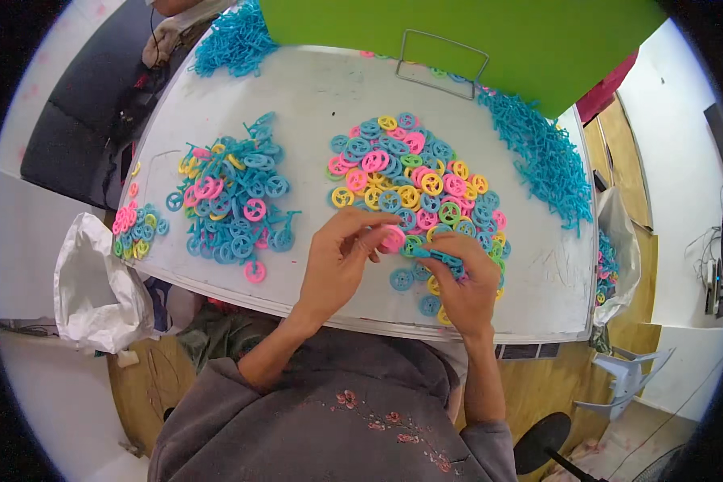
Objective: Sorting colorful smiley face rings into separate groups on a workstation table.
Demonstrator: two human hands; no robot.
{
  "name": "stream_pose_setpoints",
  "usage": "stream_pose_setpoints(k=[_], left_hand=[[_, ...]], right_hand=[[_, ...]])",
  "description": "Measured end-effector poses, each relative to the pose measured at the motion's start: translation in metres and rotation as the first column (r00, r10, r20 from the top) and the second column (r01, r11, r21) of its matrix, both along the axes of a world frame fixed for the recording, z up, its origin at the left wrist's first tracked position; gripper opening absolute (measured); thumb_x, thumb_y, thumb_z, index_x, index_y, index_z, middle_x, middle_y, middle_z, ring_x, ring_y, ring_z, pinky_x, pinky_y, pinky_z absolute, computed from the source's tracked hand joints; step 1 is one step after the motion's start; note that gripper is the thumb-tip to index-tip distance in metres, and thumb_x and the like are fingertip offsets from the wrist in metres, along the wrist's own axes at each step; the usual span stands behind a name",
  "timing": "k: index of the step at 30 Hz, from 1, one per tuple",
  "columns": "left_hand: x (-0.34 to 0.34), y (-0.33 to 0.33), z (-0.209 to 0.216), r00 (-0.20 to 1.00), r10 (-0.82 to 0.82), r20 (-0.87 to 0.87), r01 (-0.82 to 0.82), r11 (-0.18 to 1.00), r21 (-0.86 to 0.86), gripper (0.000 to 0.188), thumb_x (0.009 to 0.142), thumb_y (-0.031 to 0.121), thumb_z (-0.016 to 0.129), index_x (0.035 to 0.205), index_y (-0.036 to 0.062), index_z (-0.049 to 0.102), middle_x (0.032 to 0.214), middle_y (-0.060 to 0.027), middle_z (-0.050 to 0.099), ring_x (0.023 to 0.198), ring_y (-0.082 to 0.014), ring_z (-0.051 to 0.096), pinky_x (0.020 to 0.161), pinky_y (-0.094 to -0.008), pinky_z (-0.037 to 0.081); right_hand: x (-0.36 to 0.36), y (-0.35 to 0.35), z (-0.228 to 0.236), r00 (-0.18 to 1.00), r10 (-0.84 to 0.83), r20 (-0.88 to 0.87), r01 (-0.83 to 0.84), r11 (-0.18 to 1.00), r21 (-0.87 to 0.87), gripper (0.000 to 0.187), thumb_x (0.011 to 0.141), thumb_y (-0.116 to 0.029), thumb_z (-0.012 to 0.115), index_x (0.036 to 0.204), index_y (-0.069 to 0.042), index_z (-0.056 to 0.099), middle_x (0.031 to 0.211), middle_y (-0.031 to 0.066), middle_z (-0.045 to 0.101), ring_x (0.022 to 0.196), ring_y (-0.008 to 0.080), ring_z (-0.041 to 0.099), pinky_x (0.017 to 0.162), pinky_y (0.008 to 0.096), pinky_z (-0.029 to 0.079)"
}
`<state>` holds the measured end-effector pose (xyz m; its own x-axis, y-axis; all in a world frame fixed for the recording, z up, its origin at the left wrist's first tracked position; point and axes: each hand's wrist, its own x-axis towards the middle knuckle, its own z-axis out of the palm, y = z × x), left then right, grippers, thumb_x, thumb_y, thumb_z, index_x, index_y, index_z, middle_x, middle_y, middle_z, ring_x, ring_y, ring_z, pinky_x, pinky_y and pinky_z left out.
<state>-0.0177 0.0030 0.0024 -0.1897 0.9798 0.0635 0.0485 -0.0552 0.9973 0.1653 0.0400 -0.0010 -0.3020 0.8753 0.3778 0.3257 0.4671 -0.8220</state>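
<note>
Between the thumb and fingers of my left hand is a small pink plastic wheel. Close beside it, my right hand grips a blue plastic stick piece, its end pointing toward the pink wheel; my fingers partly cover it. The two parts look slightly apart. Both hands are over the near edge of a large pile of spoked wheels in blue, pink, yellow and green. Left of my hands lies a heap of blue sticks with wheels on them.
Loose blue stick pieces lie at the table's right, more at the far left. A green board with a wire handle stands at the back. White sacks hang at the left and right. Another person's hand shows at upper left.
</note>
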Motion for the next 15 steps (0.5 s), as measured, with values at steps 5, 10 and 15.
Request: stream_pose_setpoints(k=[5,10,15], left_hand=[[0.0033,-0.0015,0.008,0.986,-0.08,0.147,0.095,0.991,-0.097,0.015,0.09,0.001,0.055,0.104,-0.0027,0.059,0.091,-0.0075,0.063,0.081,-0.0138,0.063,0.07,-0.0287,0.055],[0.0026,-0.0013,0.0085,0.956,-0.066,0.286,0.108,0.985,-0.132,0.011,0.089,-0.001,0.055,0.1,-0.0027,0.055,0.091,-0.0088,0.062,0.084,-0.0181,0.064,0.076,-0.0317,0.058],[0.0018,-0.0033,0.0077,0.979,-0.111,0.172,0.13,0.986,-0.101,0.009,0.088,-0.007,0.053,0.095,-0.0016,0.053,0.09,-0.0079,0.061,0.084,-0.0158,0.062,0.078,-0.0307,0.055]], right_hand=[[-0.0024,-0.0004,0.0037,0.999,0.033,0.002,-0.033,0.999,0.012,0.024,0.067,0.008,0.07,0.089,-0.001,0.067,0.091,0.012,0.066,0.09,0.0223,0.063,0.078,0.0313,0.048],[-0.0001,-0.0026,-0.0015,0.994,0.071,-0.082,-0.079,0.992,-0.099,0.022,0.068,0.01,0.067,0.087,-0.001,0.067,0.092,0.0119,0.066,0.09,0.0224,0.063,0.079,0.0314,0.048],[-0.0003,-0.0049,0.0035,0.997,0.072,-0.016,-0.074,0.99,-0.12,0.022,0.068,0.011,0.066,0.087,0.0,0.067,0.093,0.0121,0.066,0.09,0.0223,0.063,0.08,0.0316,0.049]])
